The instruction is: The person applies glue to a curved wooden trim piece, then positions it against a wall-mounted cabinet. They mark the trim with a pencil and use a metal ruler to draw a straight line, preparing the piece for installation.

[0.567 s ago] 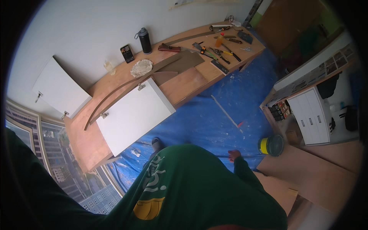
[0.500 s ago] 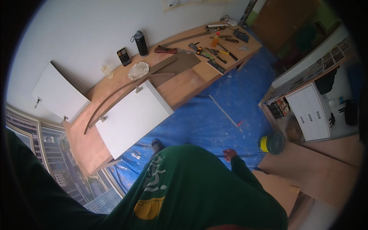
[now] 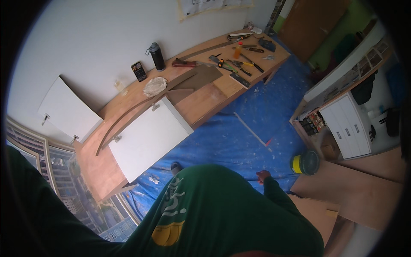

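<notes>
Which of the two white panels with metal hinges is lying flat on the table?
The panel nearer the right hand; it lies flat, while the other panel stands against the wall at left.

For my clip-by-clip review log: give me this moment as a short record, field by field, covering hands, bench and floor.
Left hand: not in view
Right hand: low at the person's right side, against the blue floor sheet; nothing visible in it
Wooden workbench: runs along the wall
White cabinet door: flat on the workbench, two metal hinges showing
Second white cabinet door: leaning against the wall, at the workbench's left end
Workbench's far end: hand tools, bottle of orange liquid
Floor: dark bucket with yellow label
</notes>
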`<state>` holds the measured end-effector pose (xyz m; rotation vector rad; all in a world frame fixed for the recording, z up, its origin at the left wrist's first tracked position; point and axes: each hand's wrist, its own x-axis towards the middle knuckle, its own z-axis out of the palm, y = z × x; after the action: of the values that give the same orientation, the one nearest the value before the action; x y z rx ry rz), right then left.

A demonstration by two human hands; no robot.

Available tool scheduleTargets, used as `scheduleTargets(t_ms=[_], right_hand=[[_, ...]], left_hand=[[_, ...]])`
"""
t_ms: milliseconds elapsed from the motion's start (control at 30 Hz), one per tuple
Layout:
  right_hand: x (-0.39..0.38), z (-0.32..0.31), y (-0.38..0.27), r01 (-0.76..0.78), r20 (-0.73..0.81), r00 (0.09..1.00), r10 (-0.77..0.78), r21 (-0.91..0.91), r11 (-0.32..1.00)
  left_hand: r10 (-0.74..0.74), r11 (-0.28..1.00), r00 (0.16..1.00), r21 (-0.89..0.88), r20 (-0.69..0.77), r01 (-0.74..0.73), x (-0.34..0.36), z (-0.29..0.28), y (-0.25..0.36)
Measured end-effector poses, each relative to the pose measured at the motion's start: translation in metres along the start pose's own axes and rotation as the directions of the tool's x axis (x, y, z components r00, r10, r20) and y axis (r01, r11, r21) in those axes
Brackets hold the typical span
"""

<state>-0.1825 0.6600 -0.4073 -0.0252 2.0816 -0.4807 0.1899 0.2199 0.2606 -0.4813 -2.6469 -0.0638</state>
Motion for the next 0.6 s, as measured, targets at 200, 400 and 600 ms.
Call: scheduleTargets(t_ms=[200,400,600], right_hand=[[0.001,0.016,-0.025,0.045,0.038,0.998,-0.046,0.048,0.998],[-0.013,0.020,-0.047,0.098,0.026,0.995,-0.100,0.053,0.994],[0.001,0.008,-0.017,0.054,0.003,0.999,-0.054,0.052,0.997]], left_hand=[[0.017,1.000,1.000,0.011,-0.022,-0.017,0.004,0.003,0.005],[0.034,0.999,0.998,0.025,-0.047,-0.033,0.011,0.004,0.008],[0.074,0.997,0.994,0.034,-0.081,-0.072,0.019,0.003,0.011]])
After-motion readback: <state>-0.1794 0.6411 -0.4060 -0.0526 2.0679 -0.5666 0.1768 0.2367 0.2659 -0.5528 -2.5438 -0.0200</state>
